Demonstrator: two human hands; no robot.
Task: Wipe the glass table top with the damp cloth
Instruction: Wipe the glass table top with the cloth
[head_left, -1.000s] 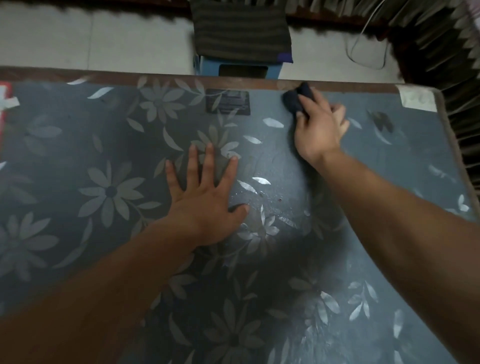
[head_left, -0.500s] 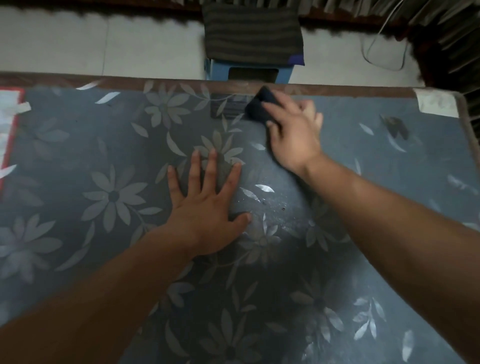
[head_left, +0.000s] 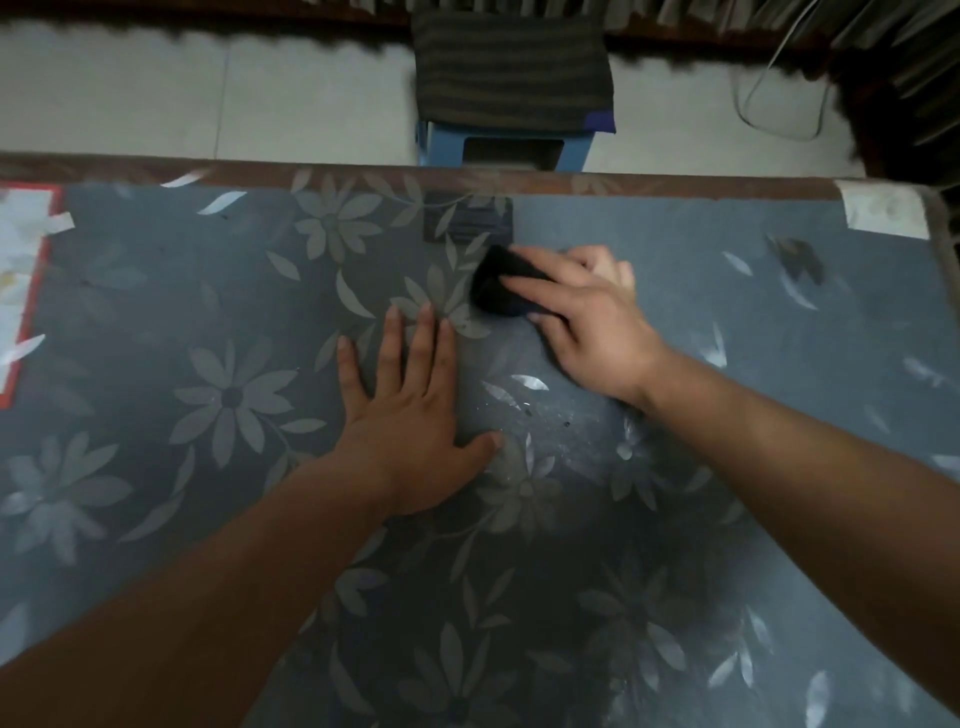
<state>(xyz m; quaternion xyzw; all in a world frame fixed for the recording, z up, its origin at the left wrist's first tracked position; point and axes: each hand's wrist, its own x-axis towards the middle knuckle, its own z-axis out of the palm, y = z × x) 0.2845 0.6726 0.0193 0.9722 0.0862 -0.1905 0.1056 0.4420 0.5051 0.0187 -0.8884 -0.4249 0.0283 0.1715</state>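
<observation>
1. Our left hand lies flat on the tabletop, palm down. Its fingers are straight and slightly apart, and the thumb points right.
2. Our right hand grips the cloth. The fingers are clamped over the top of it and the thumb is tucked against its near side.
3. The cloth is a dark wad pressed on the glass, just nearer to us than the dark label under the surface. It sits close to our left fingertips without touching them.
4. The brown far edge runs straight across the view, with pale floor and a blue stool beyond it.
5. A taped patch marks the far right corner, and a red-bordered paper lies at the left margin.
6. Wide bare glass spreads to the right of our right hand, and more to the left of our left hand. Between the two hands the gap is narrow.
7. Small specks and wet streaks show just right of our left thumb.
8. Since a second ago the cloth has come away from the far edge, leftward and toward us. It passed the label and now sits below it.
9. Our left hand has kept its place and its flat pose.
</observation>
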